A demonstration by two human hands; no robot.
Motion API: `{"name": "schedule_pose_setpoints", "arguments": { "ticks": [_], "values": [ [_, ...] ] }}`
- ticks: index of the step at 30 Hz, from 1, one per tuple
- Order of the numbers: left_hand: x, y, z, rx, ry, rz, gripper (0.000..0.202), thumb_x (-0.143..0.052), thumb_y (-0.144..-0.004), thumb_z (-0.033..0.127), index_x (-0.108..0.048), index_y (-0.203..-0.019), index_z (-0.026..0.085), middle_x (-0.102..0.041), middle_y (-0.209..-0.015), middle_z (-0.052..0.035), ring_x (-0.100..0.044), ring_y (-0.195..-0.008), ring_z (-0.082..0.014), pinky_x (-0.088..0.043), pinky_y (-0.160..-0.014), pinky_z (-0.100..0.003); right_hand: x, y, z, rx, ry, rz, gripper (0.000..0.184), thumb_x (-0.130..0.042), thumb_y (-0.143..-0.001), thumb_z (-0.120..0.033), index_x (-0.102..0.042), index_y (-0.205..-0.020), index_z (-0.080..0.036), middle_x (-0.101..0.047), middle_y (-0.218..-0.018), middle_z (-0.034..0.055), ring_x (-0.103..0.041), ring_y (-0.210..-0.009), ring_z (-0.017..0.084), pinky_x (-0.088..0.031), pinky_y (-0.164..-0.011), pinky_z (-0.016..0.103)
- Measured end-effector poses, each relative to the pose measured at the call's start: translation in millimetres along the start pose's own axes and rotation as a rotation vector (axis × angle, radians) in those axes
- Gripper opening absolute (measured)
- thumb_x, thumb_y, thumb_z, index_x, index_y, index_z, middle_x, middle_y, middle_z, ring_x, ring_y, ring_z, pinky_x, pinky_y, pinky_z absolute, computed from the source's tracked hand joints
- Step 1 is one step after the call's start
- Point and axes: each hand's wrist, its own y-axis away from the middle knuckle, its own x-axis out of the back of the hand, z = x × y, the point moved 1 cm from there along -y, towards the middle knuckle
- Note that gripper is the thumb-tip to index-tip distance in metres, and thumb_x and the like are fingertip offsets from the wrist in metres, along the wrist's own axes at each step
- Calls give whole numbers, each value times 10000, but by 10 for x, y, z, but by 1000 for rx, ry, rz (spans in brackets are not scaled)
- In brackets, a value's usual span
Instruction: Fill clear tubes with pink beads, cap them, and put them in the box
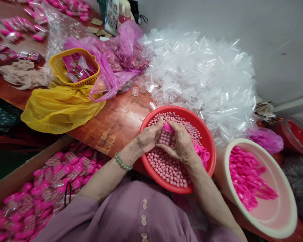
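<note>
1. The left hand (150, 136) and the right hand (181, 145) meet over a red bowl (210, 141). Together they hold a little tube (167, 137).
2. The fingers of both hands are curled in close around the tube, thumbs near its pink cap (168, 127). The tube is see-through and looks filled with pink beads.
3. The tube sits just above the loose beads (166, 168) that fill the bowl, between the two palms. A few pink caps lie at the bowl's right edge (partly hidden by the right hand).
4. A green bracelet (122, 163) circles the left wrist.
5. Just right of the bowl stands a pale basin (267, 223) holding bright pink plastic pieces (244, 178); I cannot tell exactly what they are.
6. Behind the bowl, a big heap of clear empty tubes (199, 74) lies on the wooden table (116, 117).
7. Further left are a yellow basket (56, 64), a yellow bag (58, 107) and a pink bag (121, 50).
8. Below the table's edge, at the left, a cardboard box (17, 174) is full of pink-capped packs (40, 195).
</note>
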Motion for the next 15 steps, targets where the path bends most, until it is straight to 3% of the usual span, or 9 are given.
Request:
{"name": "schedule_pose_setpoints", "arguments": {
  "ticks": [3,6,8,11,15],
  "values": [
    [-86,-45,-5,138,31,61,615,-431,-892,673,-712,-849,128,-668,-604,-76,-628,-567,-178,-516,-588,-307,10,2,-20,23,16,10,773,-714,-780,-470,-364,-1394,-156,-600,-1232,209,-594,-1136,351,-534,-918,538],
    [-202,-77,-44,166,33,254,463,-461,-925,512,-666,-743,139,-588,-481,-24,-531,-415,-125,-462,-464,-255,35,11,-49,34,31,58,729,-720,-774,-443,-404,-1363,-150,-637,-1149,190,-632,-1029,324,-560,-852,507],
    [-274,-88,-72,100,16,368,363,-466,-924,403,-629,-717,154,-558,-458,5,-487,-379,-105,-419,-420,-228,53,26,-56,27,38,69,716,-709,-778,-434,-411,-1364,-151,-644,-1149,190,-637,-1018,325,-562,-838,499],
    [-336,-96,-97,10,-78,434,302,-453,-917,350,-617,-732,178,-511,-450,37,-460,-386,-98,-407,-424,-217,68,56,-55,29,73,70,724,-672,-797,-445,-383,-1403,-173,-646,-1170,187,-642,-1033,338,-557,-839,509],
    [-288,-60,-102,-229,-340,487,239,-491,-883,345,-646,-768,203,-569,-584,24,-582,-607,-135,-515,-595,-252,65,71,-137,69,100,134,753,-639,-837,-390,-308,-1476,-168,-644,-1204,198,-640,-1073,337,-542,-890,510]
  ]
}}
